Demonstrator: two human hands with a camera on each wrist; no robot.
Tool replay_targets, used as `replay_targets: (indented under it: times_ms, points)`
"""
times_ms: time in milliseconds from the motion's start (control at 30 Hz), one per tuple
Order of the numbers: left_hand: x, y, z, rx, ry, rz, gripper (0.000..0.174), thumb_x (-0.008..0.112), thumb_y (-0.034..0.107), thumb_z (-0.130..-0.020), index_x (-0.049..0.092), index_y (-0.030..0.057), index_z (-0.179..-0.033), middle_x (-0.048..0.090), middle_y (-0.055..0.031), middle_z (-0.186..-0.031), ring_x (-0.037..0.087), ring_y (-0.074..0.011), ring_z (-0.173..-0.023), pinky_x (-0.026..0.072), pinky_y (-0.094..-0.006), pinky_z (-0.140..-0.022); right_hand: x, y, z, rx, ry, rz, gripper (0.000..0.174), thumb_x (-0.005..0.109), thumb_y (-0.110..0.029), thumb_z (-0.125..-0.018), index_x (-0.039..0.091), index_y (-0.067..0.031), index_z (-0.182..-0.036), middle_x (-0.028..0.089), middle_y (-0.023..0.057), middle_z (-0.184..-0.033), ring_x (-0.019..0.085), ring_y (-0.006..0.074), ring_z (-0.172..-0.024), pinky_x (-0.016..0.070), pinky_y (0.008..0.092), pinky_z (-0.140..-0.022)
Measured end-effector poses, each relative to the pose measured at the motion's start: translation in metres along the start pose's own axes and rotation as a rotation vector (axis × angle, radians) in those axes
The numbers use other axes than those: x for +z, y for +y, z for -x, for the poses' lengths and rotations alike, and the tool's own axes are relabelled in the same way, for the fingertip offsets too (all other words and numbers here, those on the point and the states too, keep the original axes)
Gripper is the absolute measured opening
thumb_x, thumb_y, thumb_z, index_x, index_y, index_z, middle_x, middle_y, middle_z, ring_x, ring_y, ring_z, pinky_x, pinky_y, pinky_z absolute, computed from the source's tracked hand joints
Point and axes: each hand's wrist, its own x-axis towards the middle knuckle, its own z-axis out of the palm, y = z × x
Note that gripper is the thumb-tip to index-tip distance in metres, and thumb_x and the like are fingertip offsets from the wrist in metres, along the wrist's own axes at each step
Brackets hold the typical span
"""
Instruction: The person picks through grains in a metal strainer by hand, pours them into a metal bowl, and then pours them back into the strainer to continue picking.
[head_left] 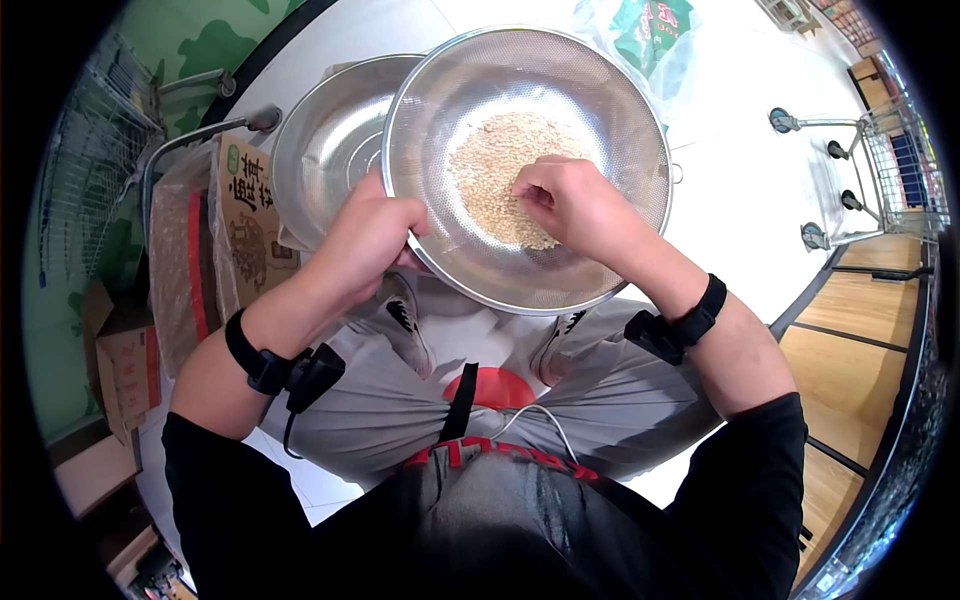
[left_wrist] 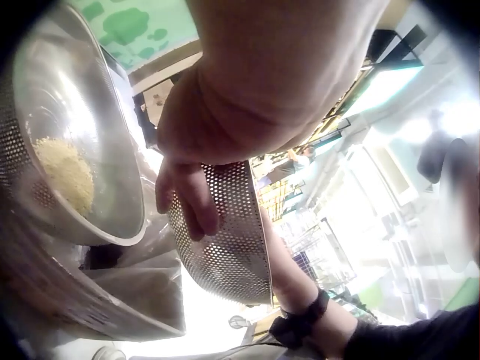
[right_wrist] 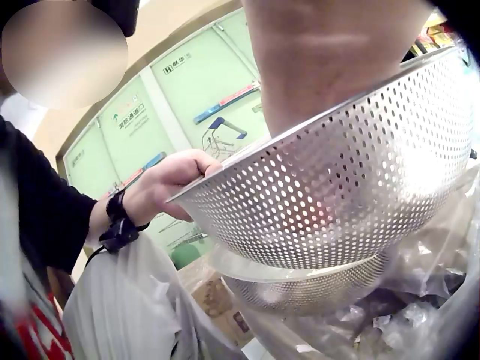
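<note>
A perforated metal basin with pale grains in it hangs over the person's lap. The left hand grips its left rim, thumb on top; in the left wrist view that hand's fingers lie against the perforated outside wall. Inside the basin, the right hand is over the grains with its fingers curled; whether it pinches any grains cannot be seen. The basin's wall hides that hand in the right wrist view. A second metal basin is behind and to the left, partly overlapped by the first; powdery grains lie inside it.
A printed cardboard box and clear plastic wrapping stand at the left. Beyond the basins lies a plastic bag with green print. Wheeled metal carts are at the right, and another cart is at the far left. Wooden panels line the right.
</note>
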Motion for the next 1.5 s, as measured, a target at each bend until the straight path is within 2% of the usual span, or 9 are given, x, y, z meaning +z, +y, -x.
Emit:
replay_targets:
  times_ms: [167, 367, 600, 700, 767, 800, 867, 1000, 1500]
  points:
    - [0.002, -0.003, -0.002, 0.033, -0.034, 0.092, 0.054, 0.05, -0.003, -0.073, 0.046, -0.003, -0.127, 0.063, -0.0134, -0.096, 0.065, -0.0175, -0.069, 0.0513, -0.0277, -0.048, 0.004, -0.001, -0.002, -0.001, 0.026, 0.003, 0.003, 0.064, 0.0, -0.075, 0.061, 0.0011, -0.076, 0.061, 0.0175, -0.075, 0.062, 0.0358, -0.074, 0.0511, 0.0429, -0.07]
    - [0.002, -0.003, -0.002, 0.021, -0.03, 0.025, 0.055, 0.05, -0.004, -0.073, 0.046, -0.0013, -0.128, 0.063, -0.0114, -0.097, 0.063, -0.0159, -0.069, 0.0498, -0.0266, -0.048, 0.018, 0.002, -0.002, 0.003, -0.005, 0.138, 0.009, 0.065, -0.001, -0.077, 0.066, 0.002, -0.086, 0.063, 0.0172, -0.079, 0.064, 0.033, -0.075, 0.0518, 0.0393, -0.071]
    - [0.005, -0.006, 0.001, 0.036, -0.013, -0.04, 0.056, 0.051, -0.003, -0.072, 0.046, -0.0004, -0.128, 0.062, -0.0094, -0.095, 0.061, -0.0144, -0.067, 0.0478, -0.0261, -0.049, 0.029, 0.002, -0.002, 0.043, -0.036, 0.11, 0.009, 0.065, -0.002, -0.074, 0.064, 0.0024, -0.082, 0.063, 0.0189, -0.08, 0.063, 0.0347, -0.076, 0.0514, 0.04, -0.071]
    - [0.001, -0.006, -0.003, 0.033, -0.021, -0.033, 0.056, 0.05, -0.003, -0.072, 0.045, -0.0017, -0.127, 0.062, -0.011, -0.094, 0.062, -0.0152, -0.066, 0.0486, -0.0265, -0.047, 0.016, 0.002, -0.006, 0.069, -0.087, 0.098, 0.01, 0.067, -0.003, -0.076, 0.065, 0.0014, -0.084, 0.065, 0.0147, -0.079, 0.065, 0.0274, -0.071, 0.0509, 0.0359, -0.066]
    - [-0.003, -0.005, -0.004, 0.041, -0.056, 0.06, 0.056, 0.049, -0.004, -0.071, 0.045, -0.0036, -0.127, 0.062, -0.0131, -0.094, 0.064, -0.0165, -0.065, 0.0507, -0.0277, -0.045, 0.0, 0.001, -0.008, 0.242, -0.154, -0.168, 0.007, 0.068, -0.006, -0.082, 0.066, -0.0008, -0.086, 0.066, 0.0077, -0.079, 0.064, 0.017, -0.068, 0.0497, 0.0306, -0.061]
    - [-0.007, -0.005, -0.006, 0.045, -0.052, 0.064, 0.056, 0.049, -0.004, -0.071, 0.045, -0.0036, -0.127, 0.062, -0.0131, -0.094, 0.064, -0.0165, -0.065, 0.0507, -0.0277, -0.045, -0.006, 0.002, -0.009, 0.236, -0.157, -0.165, 0.007, 0.068, -0.006, -0.082, 0.066, -0.0008, -0.086, 0.066, 0.0077, -0.079, 0.064, 0.017, -0.068, 0.0497, 0.0306, -0.061]
    - [-0.015, -0.006, -0.01, 0.009, -0.082, 0.048, 0.056, 0.047, -0.006, -0.071, 0.043, -0.0054, -0.127, 0.061, -0.0148, -0.094, 0.065, -0.0187, -0.065, 0.0535, -0.0291, -0.045, -0.019, 0.003, -0.009, 0.419, -0.121, -0.785, 0.01, 0.067, -0.005, -0.082, 0.067, 0.0013, -0.09, 0.065, 0.0047, -0.071, 0.062, 0.0102, -0.066, 0.0516, 0.0243, -0.063]
    - [-0.014, -0.004, -0.007, -0.002, -0.09, 0.13, 0.057, 0.047, -0.006, -0.071, 0.041, -0.0058, -0.128, 0.061, -0.015, -0.095, 0.066, -0.0201, -0.066, 0.0555, -0.0295, -0.046, -0.031, 0.006, -0.001, 0.484, -0.105, -1.21, 0.007, 0.063, -0.002, -0.088, 0.066, 0.0015, -0.093, 0.067, 0.0071, -0.083, 0.064, 0.0126, -0.071, 0.0534, 0.0247, -0.067]
    - [-0.022, -0.011, -0.016, 0.015, -0.083, 0.15, 0.06, 0.047, -0.006, -0.07, 0.039, -0.0059, -0.129, 0.061, -0.0168, -0.093, 0.066, -0.0226, -0.062, 0.0574, -0.0297, -0.045, -0.034, 0.011, 0.008, 0.471, -0.113, -1.338, 0.013, 0.058, -0.004, -0.094, 0.065, 0.0026, -0.104, 0.068, 0.0077, -0.092, 0.065, 0.0128, -0.078, 0.0549, 0.0239, -0.071]
